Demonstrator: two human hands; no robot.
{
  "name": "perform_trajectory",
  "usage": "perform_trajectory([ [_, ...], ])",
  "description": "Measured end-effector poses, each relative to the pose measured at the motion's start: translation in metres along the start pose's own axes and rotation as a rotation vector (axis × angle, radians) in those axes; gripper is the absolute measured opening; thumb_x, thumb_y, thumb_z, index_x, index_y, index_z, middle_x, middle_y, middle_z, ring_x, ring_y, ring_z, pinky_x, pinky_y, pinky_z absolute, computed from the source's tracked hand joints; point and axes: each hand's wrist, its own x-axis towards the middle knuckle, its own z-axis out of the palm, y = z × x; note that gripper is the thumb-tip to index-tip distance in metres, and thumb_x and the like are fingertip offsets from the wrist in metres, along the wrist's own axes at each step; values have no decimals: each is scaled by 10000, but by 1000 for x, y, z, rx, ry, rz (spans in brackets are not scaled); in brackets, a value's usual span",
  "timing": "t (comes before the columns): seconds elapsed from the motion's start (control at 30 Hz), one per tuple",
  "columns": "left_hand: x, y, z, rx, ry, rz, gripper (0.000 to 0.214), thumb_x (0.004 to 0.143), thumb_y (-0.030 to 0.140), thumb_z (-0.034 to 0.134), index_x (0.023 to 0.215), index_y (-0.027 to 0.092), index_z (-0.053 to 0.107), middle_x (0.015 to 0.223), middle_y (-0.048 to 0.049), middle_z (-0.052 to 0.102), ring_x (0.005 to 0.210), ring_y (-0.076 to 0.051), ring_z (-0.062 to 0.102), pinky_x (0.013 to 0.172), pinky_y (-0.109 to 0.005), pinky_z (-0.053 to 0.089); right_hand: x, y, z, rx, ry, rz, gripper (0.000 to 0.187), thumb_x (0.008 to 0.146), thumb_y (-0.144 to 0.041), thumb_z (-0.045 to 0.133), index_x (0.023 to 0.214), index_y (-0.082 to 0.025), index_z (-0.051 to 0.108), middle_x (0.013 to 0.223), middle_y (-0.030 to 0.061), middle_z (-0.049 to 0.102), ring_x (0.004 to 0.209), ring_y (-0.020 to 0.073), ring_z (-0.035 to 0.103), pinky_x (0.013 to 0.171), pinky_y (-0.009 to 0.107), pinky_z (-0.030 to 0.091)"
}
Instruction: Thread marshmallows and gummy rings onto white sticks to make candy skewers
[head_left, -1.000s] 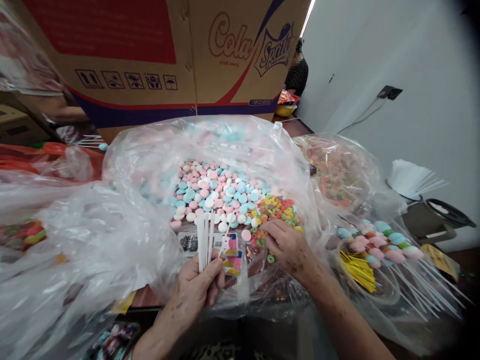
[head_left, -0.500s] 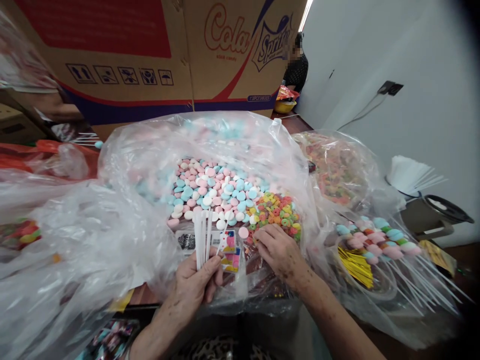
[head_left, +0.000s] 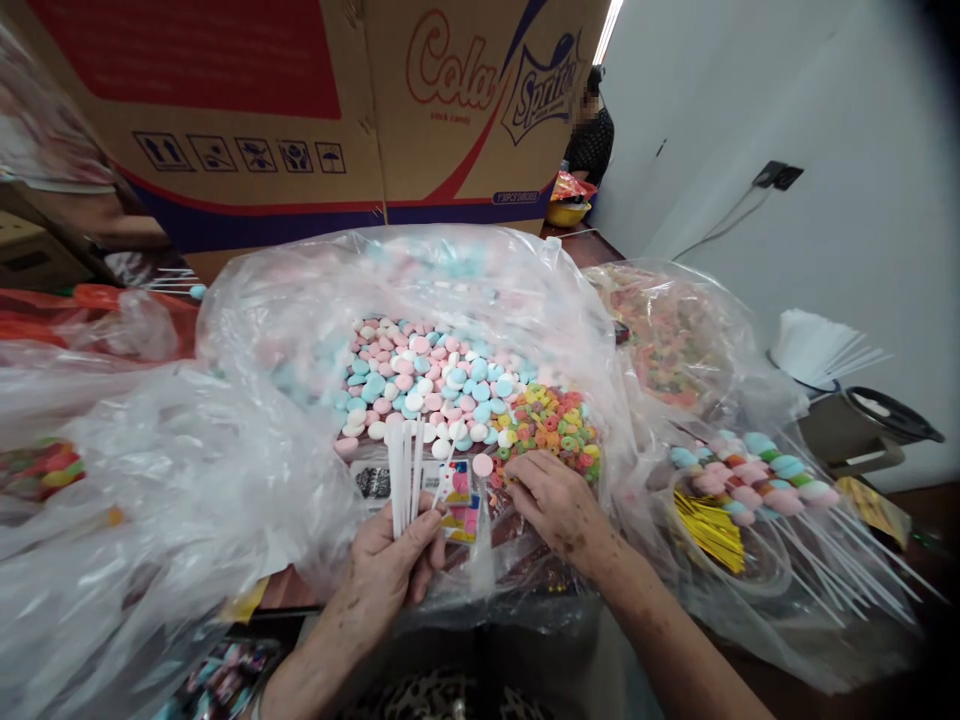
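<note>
My left hand (head_left: pixel 397 555) is closed round a bunch of white sticks (head_left: pixel 406 480) that point upward, one leaning apart to the right. At the near edge of a heap of colourful gummy rings (head_left: pixel 555 425), my right hand (head_left: pixel 559 505) has its fingers curled down and drawn together. Whatever those fingertips may pinch is hidden. One pink marshmallow (head_left: pixel 482 465) lies just left of them. Beyond both hands, pink, white and blue marshmallows (head_left: pixel 420 385) spill from a large clear plastic bag (head_left: pixel 300 285). Small printed cards (head_left: pixel 459 515) lie behind the left hand's fingers.
A big cardboard box (head_left: pixel 457 160) stands behind the bag. Finished candy skewers (head_left: pixel 757 480) lie at right, beside a round tub (head_left: pixel 776 570) of gold ties (head_left: pixel 709 530). White sticks (head_left: pixel 821 350) fan out above a dark jug (head_left: pixel 847 430). Crumpled plastic (head_left: pixel 225 480) covers the left; another person's arm (head_left: pixel 116 222) shows there.
The view has shifted very slightly. My right hand's fingertips remain by the gummy rings with hardly any movement, and my left hand still grips the sticks.
</note>
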Motion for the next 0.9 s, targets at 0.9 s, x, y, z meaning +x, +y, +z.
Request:
perform_trajectory([
  [0.9, 2, -5, -3, -1, -33, 36, 430, 760, 549, 712, 896, 152, 617, 502, 51, 598, 289, -36, 386, 323, -145, 206, 12, -8, -9, -295, -12, -15, 109, 896, -91, 577, 933, -184, 619, 933, 70, 638, 918, 245, 591, 825, 354, 473],
])
